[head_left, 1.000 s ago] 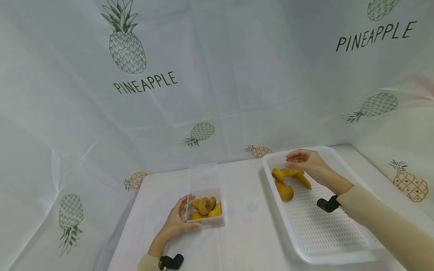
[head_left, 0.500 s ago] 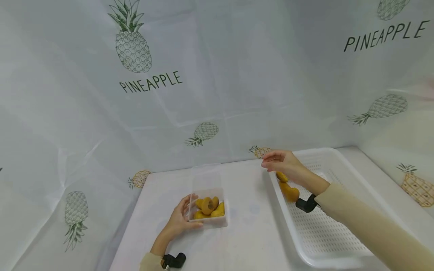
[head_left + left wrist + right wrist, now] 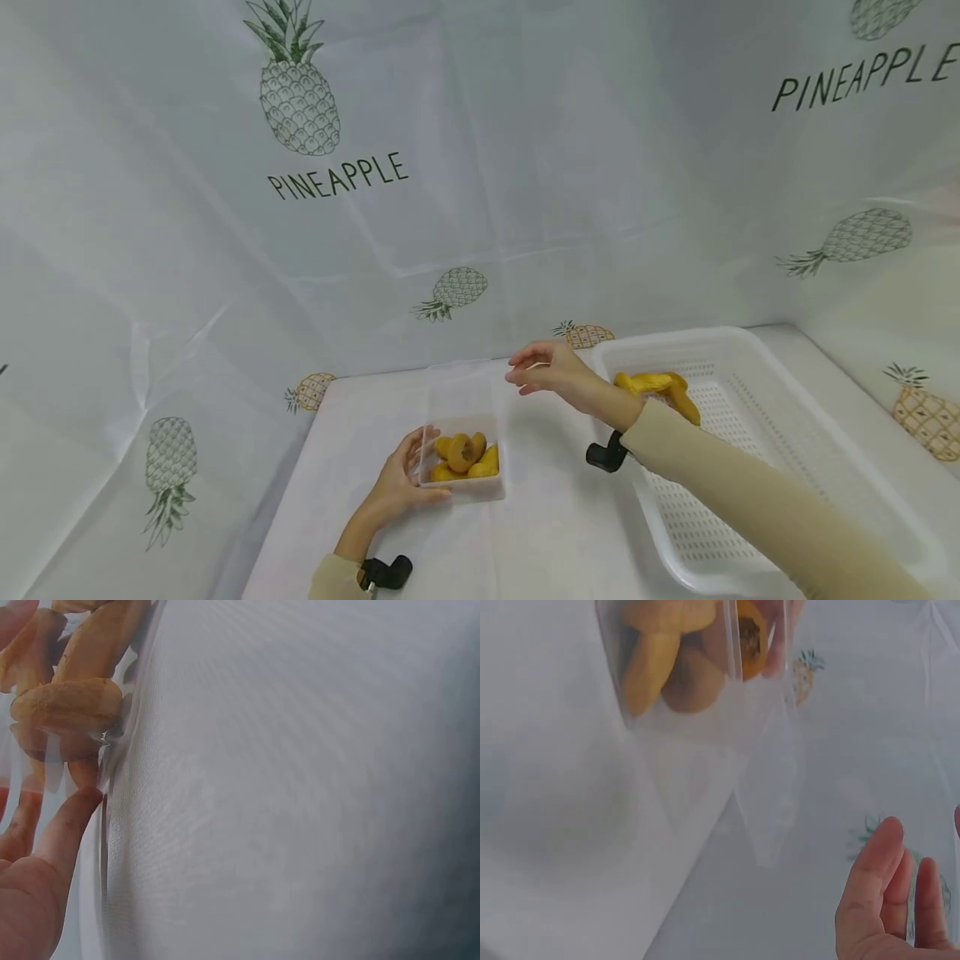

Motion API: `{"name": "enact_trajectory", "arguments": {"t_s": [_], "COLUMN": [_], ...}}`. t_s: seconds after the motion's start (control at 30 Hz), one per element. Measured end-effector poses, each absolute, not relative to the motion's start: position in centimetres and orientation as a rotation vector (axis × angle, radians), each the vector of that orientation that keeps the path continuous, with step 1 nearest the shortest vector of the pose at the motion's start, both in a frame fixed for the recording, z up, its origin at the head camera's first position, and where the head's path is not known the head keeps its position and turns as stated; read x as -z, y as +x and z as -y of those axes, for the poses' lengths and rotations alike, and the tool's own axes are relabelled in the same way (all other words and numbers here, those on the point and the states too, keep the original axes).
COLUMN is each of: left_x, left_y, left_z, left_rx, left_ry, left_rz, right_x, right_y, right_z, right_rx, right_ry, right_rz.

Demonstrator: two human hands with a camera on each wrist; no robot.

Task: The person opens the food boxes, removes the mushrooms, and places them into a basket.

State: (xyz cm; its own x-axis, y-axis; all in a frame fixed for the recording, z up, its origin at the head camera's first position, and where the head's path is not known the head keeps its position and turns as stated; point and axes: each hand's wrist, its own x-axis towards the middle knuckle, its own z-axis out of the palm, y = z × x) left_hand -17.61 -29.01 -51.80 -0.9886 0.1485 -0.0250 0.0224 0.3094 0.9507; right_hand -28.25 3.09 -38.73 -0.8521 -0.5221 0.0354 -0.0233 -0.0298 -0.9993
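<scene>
My left hand [image 3: 401,483] grips a clear plastic box [image 3: 480,492] at its left side, thumb along the front. Inside lie several yellow mushrooms [image 3: 461,454]; their caps and stems show in both wrist views. The box's clear lid [image 3: 459,390] is flipped open toward the back. In the left wrist view, fingertips press the clear wall below the mushrooms [image 3: 71,705]. My right hand [image 3: 558,377] is in the air to the right of the lid, fingers slightly bent. Nothing shows between the fingers and thumb [image 3: 870,862] in the right wrist view.
A large white perforated basket [image 3: 667,550] stands on the right of the table. Several more yellow mushrooms [image 3: 663,387] lie in its far left corner, partly behind my right arm. A white pineapple-print sheet [image 3: 420,225] hangs behind the table.
My right hand has moved left from above the basket to beside the box's lid. The left hand keeps its hold on the box. The head view has shifted slightly.
</scene>
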Motion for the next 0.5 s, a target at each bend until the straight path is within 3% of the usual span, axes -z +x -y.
{"name": "enact_trajectory", "arguments": {"t_s": [0.5], "left_x": [52.0], "left_y": [-17.8], "left_z": [29.0], "left_rx": [-1.782], "left_ry": [0.201], "left_rz": [-2.466], "right_x": [41.7], "right_y": [-25.5], "right_z": [4.5], "right_rx": [1.750], "right_ry": [-0.502], "right_rz": [-2.048]}}
